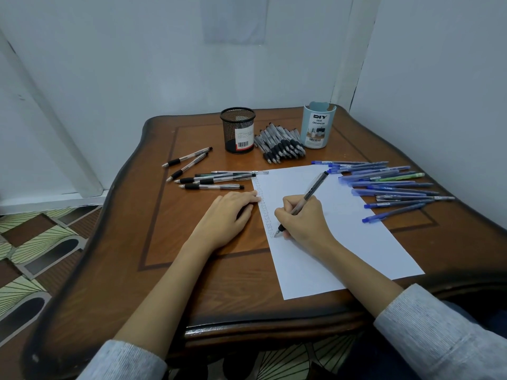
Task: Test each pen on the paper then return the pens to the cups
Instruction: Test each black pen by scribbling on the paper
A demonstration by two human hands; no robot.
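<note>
A light grey, finely ribbed knit top is worn. The left sleeve (124, 362) and right sleeve (439, 335) are ended mid-forearm; everything down to the left hand (227, 213) and right hand (306, 222) is left bare.

White paper (365, 242), black mesh cup (238, 127), pale blue cup (318, 127), blue pens (389, 185), brown table (247, 283), green-and-brown fan-patterned floor (27, 242).

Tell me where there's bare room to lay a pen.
Bare wood left of the left hand, nearer than the black-grip pens; also its near edge. Crowded: pen pile between the mesh cup and blue cup, blue pens right of the paper.
</note>
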